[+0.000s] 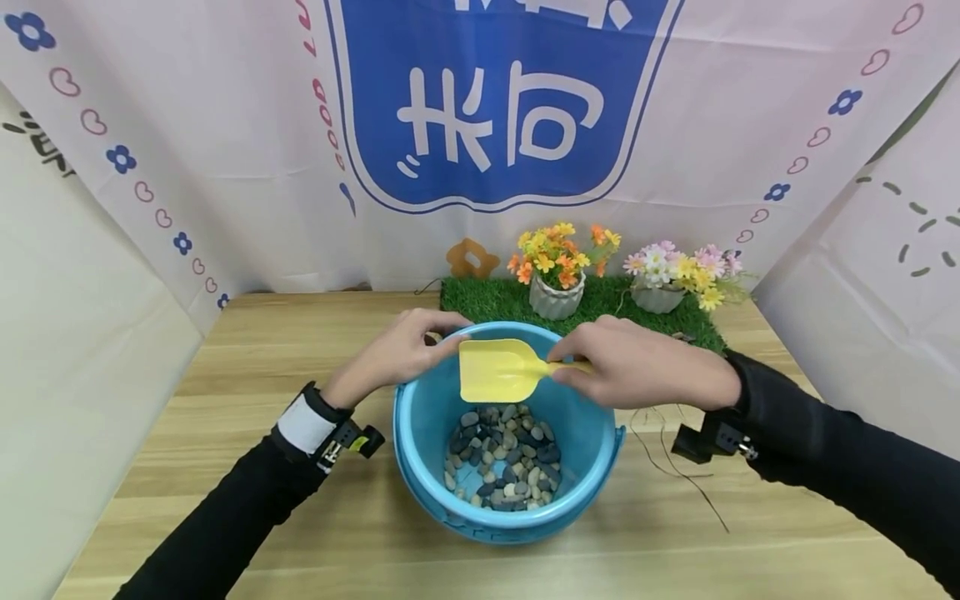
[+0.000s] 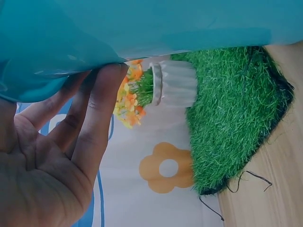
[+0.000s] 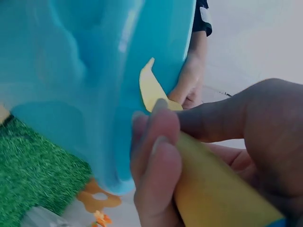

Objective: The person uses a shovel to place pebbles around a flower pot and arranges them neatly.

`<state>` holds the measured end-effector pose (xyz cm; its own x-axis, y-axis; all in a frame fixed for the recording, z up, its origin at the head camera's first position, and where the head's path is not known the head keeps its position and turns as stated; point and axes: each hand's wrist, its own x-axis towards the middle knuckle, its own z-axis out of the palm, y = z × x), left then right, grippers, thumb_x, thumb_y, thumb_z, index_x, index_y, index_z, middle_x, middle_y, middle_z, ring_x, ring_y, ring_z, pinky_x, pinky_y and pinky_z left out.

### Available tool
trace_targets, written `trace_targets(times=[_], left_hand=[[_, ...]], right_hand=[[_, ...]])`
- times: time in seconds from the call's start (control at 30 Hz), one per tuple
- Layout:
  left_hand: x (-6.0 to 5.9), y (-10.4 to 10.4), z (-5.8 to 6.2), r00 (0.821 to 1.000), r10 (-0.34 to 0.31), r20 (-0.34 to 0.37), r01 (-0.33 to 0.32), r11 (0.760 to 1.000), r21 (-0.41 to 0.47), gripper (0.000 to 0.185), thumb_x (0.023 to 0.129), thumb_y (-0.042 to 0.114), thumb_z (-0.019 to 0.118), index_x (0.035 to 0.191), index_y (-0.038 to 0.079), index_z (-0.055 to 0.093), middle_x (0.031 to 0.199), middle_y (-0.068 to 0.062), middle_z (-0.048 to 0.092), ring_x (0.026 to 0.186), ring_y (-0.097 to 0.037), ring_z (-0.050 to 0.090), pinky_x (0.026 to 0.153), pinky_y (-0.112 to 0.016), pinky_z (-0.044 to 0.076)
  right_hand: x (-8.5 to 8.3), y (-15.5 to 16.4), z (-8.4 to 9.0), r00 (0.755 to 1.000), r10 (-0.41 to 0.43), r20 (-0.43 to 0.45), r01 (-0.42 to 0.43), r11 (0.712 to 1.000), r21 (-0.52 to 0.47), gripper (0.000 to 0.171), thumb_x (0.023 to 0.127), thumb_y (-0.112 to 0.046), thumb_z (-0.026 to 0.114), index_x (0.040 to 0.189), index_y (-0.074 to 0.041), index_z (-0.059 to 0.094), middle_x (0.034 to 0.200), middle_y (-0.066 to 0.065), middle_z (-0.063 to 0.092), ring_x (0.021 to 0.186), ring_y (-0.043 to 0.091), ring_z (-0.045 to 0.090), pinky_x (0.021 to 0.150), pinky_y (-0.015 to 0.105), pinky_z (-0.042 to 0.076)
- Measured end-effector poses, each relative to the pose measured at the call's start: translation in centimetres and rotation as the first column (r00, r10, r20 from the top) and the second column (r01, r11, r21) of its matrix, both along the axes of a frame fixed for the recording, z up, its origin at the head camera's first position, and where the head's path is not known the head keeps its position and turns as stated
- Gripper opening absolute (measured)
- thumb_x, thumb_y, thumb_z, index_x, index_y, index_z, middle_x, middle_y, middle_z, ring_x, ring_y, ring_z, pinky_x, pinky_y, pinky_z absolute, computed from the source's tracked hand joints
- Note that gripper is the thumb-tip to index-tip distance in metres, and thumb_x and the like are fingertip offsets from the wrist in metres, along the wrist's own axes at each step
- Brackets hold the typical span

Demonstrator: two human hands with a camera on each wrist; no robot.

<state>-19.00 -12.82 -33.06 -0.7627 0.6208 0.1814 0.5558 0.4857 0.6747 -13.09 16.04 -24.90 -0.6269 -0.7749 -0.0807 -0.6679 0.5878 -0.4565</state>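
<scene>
A blue bucket (image 1: pixel 408 467) stands mid-table with several grey and white pebbles (image 1: pixel 502 458) on its bottom. My right hand (image 1: pixel 637 367) pinches the handle of a yellow scoop (image 1: pixel 495 371), holding its empty blade level over the bucket's mouth. In the right wrist view my fingers (image 3: pixel 156 156) and thumb wrap the yellow handle (image 3: pixel 213 189) beside the bucket wall (image 3: pixel 71 71). My left hand (image 1: pixel 397 354) holds the bucket's far-left rim, its thumb close to the blade's edge. The left wrist view shows its fingers (image 2: pixel 90 118) lying against the outer wall (image 2: pixel 142 23).
Behind the bucket lies a green grass mat (image 1: pixel 480 296) bearing two white pots of artificial flowers (image 1: pixel 557 296) (image 1: pixel 656 296) and a wooden flower cutout (image 1: pixel 472 260). A thin dark wire (image 1: pixel 675 467) lies right of the bucket on the wooden table (image 1: pixel 262 350). Printed cloth walls enclose three sides.
</scene>
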Motion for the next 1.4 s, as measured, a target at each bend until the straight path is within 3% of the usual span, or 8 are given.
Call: trace_targets(times=[0.17, 0.3, 0.57, 0.67, 0.83, 0.97, 1.27, 1.4], left_hand=[[0.0, 0.1, 0.1, 1.0, 0.003, -0.003, -0.003, 1.0, -0.01, 0.029, 0.096, 0.03, 0.054, 0.116, 0.012, 0.065, 0.096, 0.003, 0.064, 0.087, -0.012, 0.059, 0.073, -0.032, 0.053], [0.0, 0.2, 0.1, 1.0, -0.003, -0.007, 0.003, 1.0, -0.012, 0.029, 0.096, 0.029, 0.054, 0.117, 0.012, 0.065, 0.096, 0.002, 0.065, 0.087, -0.012, 0.059, 0.073, -0.032, 0.052], [0.1, 0.3, 0.3, 1.0, 0.001, 0.001, -0.001, 1.0, -0.011, 0.027, 0.096, 0.027, 0.054, 0.116, 0.012, 0.065, 0.095, 0.003, 0.064, 0.086, -0.011, 0.059, 0.073, -0.033, 0.052], [0.1, 0.3, 0.3, 1.0, -0.002, -0.001, 0.002, 1.0, -0.005, 0.027, 0.096, 0.027, 0.054, 0.115, 0.012, 0.065, 0.095, 0.004, 0.065, 0.086, -0.011, 0.059, 0.073, -0.033, 0.052], [0.1, 0.3, 0.3, 1.0, 0.002, 0.005, -0.002, 1.0, 0.0, 0.027, 0.096, 0.028, 0.054, 0.115, 0.013, 0.066, 0.096, 0.004, 0.065, 0.086, -0.01, 0.06, 0.072, -0.031, 0.052], [0.2, 0.2, 0.2, 1.0, -0.001, 0.016, 0.001, 1.0, -0.003, 0.027, 0.096, 0.028, 0.054, 0.116, 0.013, 0.065, 0.097, 0.003, 0.065, 0.087, -0.011, 0.06, 0.073, -0.033, 0.052], [0.2, 0.0, 0.2, 1.0, -0.007, 0.023, 0.006, 1.0, 0.022, 0.026, 0.096, 0.025, 0.054, 0.115, 0.012, 0.065, 0.096, 0.001, 0.065, 0.085, -0.011, 0.061, 0.071, -0.031, 0.053], [0.1, 0.0, 0.1, 1.0, -0.013, 0.021, 0.012, 1.0, 0.022, 0.026, 0.097, 0.026, 0.054, 0.115, 0.011, 0.065, 0.096, 0.001, 0.065, 0.085, -0.012, 0.061, 0.07, -0.029, 0.053]], right_hand=[[0.1, -0.5, 0.9, 1.0, 0.0, -0.02, 0.001, 0.997, 0.073, 0.012, 0.096, -0.017, 0.054, 0.092, -0.023, 0.065, 0.058, -0.004, 0.03, 0.046, 0.006, 0.026, 0.046, 0.026, 0.026], [0.3, -1.2, 1.3, 0.999, 0.018, -0.05, -0.012, 0.993, 0.121, 0.014, 0.096, -0.016, 0.055, 0.085, -0.021, 0.062, 0.058, -0.005, 0.026, 0.048, 0.007, 0.021, 0.047, 0.027, 0.021], [0.2, -2.8, 1.4, 0.992, 0.069, -0.104, -0.051, 0.985, 0.166, 0.015, 0.093, -0.015, 0.059, 0.104, -0.011, 0.069, 0.06, -0.009, 0.045, 0.045, 0.005, 0.037, 0.045, 0.024, 0.03], [0.0, -3.2, 1.2, 0.989, 0.093, -0.111, -0.074, 0.984, 0.162, 0.009, 0.094, -0.014, 0.059, 0.09, -0.013, 0.067, 0.059, -0.007, 0.035, 0.047, 0.007, 0.028, 0.047, 0.027, 0.024], [-0.6, -4.0, 0.6, 0.992, 0.101, -0.075, -0.085, 0.977, 0.194, 0.034, 0.096, -0.014, 0.055, 0.065, -0.02, 0.04, 0.064, -0.002, 0.016, 0.053, 0.012, 0.015, 0.051, 0.029, 0.018], [-0.9, -4.7, -0.1, 0.994, 0.099, -0.047, -0.084, 0.965, 0.25, 0.039, 0.096, -0.013, 0.051, 0.064, -0.02, 0.031, 0.064, -0.002, 0.015, 0.054, 0.012, 0.014, 0.051, 0.029, 0.018], [-1.3, -6.5, -0.3, 0.994, 0.096, -0.049, -0.069, 0.918, 0.391, 0.029, 0.094, -0.011, 0.052, 0.067, -0.018, 0.045, 0.059, -0.001, 0.023, 0.051, 0.013, 0.019, 0.049, 0.03, 0.021], [-1.6, -7.2, -0.4, 0.994, 0.102, -0.036, -0.076, 0.892, 0.445, 0.029, 0.094, -0.009, 0.051, 0.067, -0.018, 0.044, 0.057, -0.001, 0.023, 0.049, 0.013, 0.019, 0.049, 0.03, 0.021]])
